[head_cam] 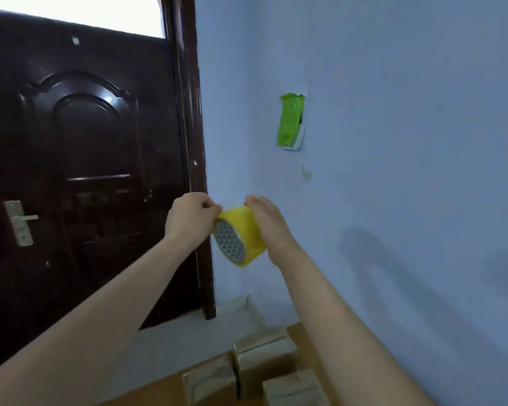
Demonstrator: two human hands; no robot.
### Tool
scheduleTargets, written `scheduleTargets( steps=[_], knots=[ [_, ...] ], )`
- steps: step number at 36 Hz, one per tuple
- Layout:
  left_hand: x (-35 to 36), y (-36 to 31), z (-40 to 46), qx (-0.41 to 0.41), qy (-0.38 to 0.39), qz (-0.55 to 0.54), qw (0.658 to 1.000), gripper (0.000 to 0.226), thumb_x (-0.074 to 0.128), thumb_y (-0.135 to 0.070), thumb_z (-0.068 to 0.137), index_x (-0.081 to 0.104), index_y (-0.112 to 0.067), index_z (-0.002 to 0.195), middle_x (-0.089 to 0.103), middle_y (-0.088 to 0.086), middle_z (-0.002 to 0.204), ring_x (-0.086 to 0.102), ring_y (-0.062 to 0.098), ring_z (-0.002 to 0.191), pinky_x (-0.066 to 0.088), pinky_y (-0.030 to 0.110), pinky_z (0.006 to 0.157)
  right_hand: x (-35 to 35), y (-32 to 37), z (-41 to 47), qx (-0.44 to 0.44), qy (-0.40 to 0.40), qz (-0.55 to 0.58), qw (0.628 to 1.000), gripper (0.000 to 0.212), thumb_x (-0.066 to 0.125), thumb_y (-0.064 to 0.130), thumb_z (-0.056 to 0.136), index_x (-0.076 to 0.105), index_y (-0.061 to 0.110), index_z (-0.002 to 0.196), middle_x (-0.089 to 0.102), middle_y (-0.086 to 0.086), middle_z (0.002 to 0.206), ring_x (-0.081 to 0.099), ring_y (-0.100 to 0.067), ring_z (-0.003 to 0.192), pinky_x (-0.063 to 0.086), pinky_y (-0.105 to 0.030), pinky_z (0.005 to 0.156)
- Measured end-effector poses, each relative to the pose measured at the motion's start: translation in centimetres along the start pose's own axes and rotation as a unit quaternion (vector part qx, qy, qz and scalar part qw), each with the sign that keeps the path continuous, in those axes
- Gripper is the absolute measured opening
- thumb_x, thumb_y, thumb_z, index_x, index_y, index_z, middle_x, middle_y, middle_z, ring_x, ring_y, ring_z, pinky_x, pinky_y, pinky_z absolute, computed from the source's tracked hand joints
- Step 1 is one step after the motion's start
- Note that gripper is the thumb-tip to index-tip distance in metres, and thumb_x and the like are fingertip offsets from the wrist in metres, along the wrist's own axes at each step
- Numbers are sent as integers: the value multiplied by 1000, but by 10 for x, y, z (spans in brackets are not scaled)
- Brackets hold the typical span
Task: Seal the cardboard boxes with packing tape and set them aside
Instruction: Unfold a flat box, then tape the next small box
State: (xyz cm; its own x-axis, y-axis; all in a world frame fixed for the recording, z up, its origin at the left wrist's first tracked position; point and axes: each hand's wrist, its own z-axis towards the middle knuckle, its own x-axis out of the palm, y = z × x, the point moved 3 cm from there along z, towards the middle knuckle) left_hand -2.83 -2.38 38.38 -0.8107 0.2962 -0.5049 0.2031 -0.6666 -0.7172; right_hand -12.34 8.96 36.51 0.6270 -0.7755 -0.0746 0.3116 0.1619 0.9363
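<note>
head view: both bare arms reach up and forward, meeting just right of the middle of the frame. the right hand [266, 221] grips the roll of yellow packing tape [241, 235], its fingers curled over the top and far side of the roll, the palm against the roll's outer band at about 3 o'clock of it. the roll is held in the air, tilted so that its open core faces down and toward 7 o'clock; a honeycomb-patterned inside shows through the core. the left hand [189, 216] sits at 10 o'clock of the roll, touching it, with thumb and fingertips pinched together at the roll's upper edge; whether a loose end of tape is between them is too small to tell.

the cardboard boxes [258, 367] lie well below the hands, at 6 o'clock of the frame, several small ones close together with pale glossy strips over their tops, on a brown surface [298, 332]. another pale box [235, 306] lies nearer the wall base, at about 12 o'clock of that group.

the dark brown door [79, 171] fills the 9 o'clock side, with a metal handle and lock plate [19, 222] low on its left part. a pale blue wall [393, 142] fills the 3 o'clock side. on it, at about 1 o'clock of the hands, is a white wall fitting holding a green packet [289, 121].
</note>
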Motion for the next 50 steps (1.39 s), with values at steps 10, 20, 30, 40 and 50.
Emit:
scheduleTargets(
  steps=[10,20,30,40,50],
  knots=[
    [-17,-14,-2,-146,-36,-261,954,14,52,-3,88,57,0,76,60,17,66,61,23,41,54,32,46,-19,32,0,-126,135,134,974,20,63,24,78,64,16,96,67,1,86,61,-12,80,49,-32,79],
    [-43,36,-22,-187,-95,-268,941,17,48,-10,95,55,-9,80,67,6,67,65,15,48,49,33,62,1,13,-13,-84,234,-8,969,28,70,33,70,69,24,96,70,9,82,65,-7,79,50,-25,75],
    [-35,148,-118,-279,-120,-285,909,16,52,-16,98,61,-6,90,73,9,85,72,22,78,55,37,78,24,-110,-58,50,343,-272,898,21,68,50,80,61,31,75,62,10,76,60,-6,70,45,-22,65],
    [29,269,-252,-468,-181,-312,807,17,57,-10,95,61,-6,79,65,11,77,61,26,69,52,30,53,43,-227,-127,145,432,-303,837,25,64,46,86,64,24,76,61,7,73,60,-8,68,44,-24,61],
    [65,297,-321,-509,-187,-366,756,18,50,-2,97,53,-5,80,64,19,88,68,22,69,55,22,53,56,-290,-164,133,482,-458,735,47,58,64,80,67,20,94,61,6,86,58,-14,79,47,-35,68]
  ],
)
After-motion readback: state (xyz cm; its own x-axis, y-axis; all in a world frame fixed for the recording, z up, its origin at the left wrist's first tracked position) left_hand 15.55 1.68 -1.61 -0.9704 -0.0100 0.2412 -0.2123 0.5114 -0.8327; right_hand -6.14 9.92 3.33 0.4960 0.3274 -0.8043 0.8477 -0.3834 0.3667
